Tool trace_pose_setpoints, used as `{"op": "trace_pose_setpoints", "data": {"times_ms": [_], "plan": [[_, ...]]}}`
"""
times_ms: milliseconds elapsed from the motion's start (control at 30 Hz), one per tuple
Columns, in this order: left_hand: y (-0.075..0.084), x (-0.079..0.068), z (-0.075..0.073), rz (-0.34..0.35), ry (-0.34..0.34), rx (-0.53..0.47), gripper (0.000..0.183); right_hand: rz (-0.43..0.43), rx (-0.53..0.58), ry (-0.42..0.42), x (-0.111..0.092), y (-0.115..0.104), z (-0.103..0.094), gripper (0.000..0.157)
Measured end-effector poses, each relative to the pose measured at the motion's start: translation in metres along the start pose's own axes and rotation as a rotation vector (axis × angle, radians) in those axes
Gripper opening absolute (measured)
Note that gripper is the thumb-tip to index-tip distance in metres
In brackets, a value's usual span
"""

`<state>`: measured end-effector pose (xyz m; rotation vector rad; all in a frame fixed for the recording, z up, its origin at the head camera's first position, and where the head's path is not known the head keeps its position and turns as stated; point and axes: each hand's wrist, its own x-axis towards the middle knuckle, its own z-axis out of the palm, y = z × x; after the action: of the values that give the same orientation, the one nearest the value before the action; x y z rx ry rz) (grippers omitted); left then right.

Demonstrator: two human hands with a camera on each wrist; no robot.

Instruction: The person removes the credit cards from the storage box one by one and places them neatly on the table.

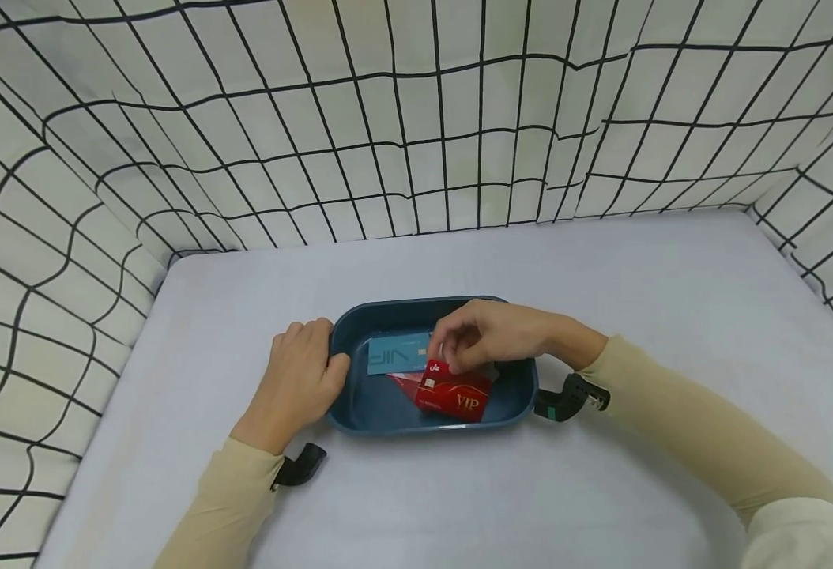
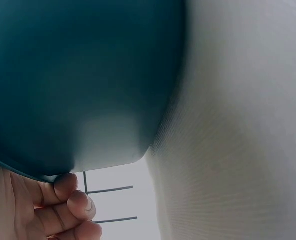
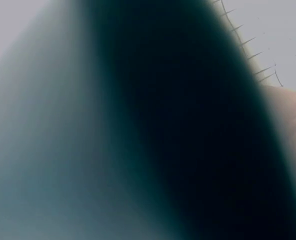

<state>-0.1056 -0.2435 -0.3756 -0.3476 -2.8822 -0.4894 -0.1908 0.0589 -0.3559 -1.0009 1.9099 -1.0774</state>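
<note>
A dark blue oval-cornered plastic tub (image 1: 359, 411) sits on the white surface. My left hand (image 1: 299, 387) grips its left rim, thumb over the edge; the left wrist view shows curled fingers (image 2: 80, 205) against the outer side of the tub (image 2: 87, 90). Inside the tub, my right hand (image 1: 491, 336) pinches the upper edge of a red VIP card (image 1: 455, 393), its fingers curled and partly hidden. Beneath that card lies another red piece (image 1: 404, 383). A light blue card (image 1: 395, 353) rests behind it, left of the right fingers. The right wrist view is mostly filled by the blurred tub (image 3: 112, 125).
White walls with a black wire grid (image 1: 459, 142) enclose the back and both sides. The white tabletop (image 1: 644, 292) extends around the tub. Black wrist cameras are worn at the left wrist (image 1: 301, 466) and right wrist (image 1: 566, 397), the latter close to the tub's right end.
</note>
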Motion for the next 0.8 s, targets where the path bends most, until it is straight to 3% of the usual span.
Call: {"op": "trace_pose_setpoints", "data": {"times_ms": [300, 800], "plan": [[-0.0001, 0.0006, -0.0015, 0.003, 0.004, 0.002, 0.010, 0.032, 0.101, 0.066, -0.0018, -0.0035, -0.0011, 0.032], [0.0013, 0.0014, -0.0010, -0.019, -0.004, -0.006, 0.011, 0.097, 0.133, 0.127, -0.0036, -0.0029, -0.0005, 0.036]]}}
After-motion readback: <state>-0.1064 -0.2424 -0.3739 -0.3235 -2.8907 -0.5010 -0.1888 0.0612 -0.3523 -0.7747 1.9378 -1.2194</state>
